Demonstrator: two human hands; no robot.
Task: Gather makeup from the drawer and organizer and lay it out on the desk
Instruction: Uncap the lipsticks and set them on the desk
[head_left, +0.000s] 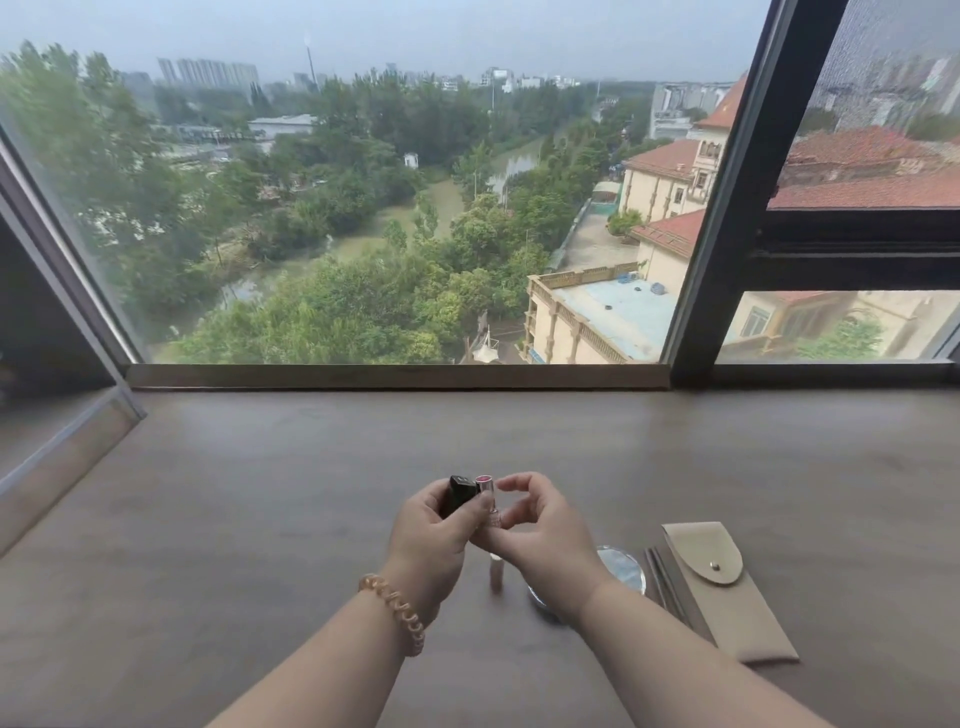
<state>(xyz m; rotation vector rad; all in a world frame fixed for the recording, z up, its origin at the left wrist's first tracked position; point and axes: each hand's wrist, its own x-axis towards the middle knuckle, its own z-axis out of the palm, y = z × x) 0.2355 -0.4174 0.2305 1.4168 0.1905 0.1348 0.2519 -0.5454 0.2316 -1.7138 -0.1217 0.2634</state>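
Note:
Above the middle of the wooden desk (260, 493), both my hands hold makeup. My left hand (434, 535) grips a black lipstick cap (458, 493) and its thumb presses against a clear lipstick tube (488, 501) with a pink tip. My right hand (545, 530) pinches the base of that tube from the right, its index finger curled above it. On the desk below my hands stands a small pale tube (496, 571). A round silver compact (621, 571) lies partly hidden under my right wrist.
A beige snap pouch (727, 597) lies to the right, with thin metal tools (665, 582) beside it. A large window (363, 208) and its sill border the desk's far edge. A glass panel (57, 415) stands at the left.

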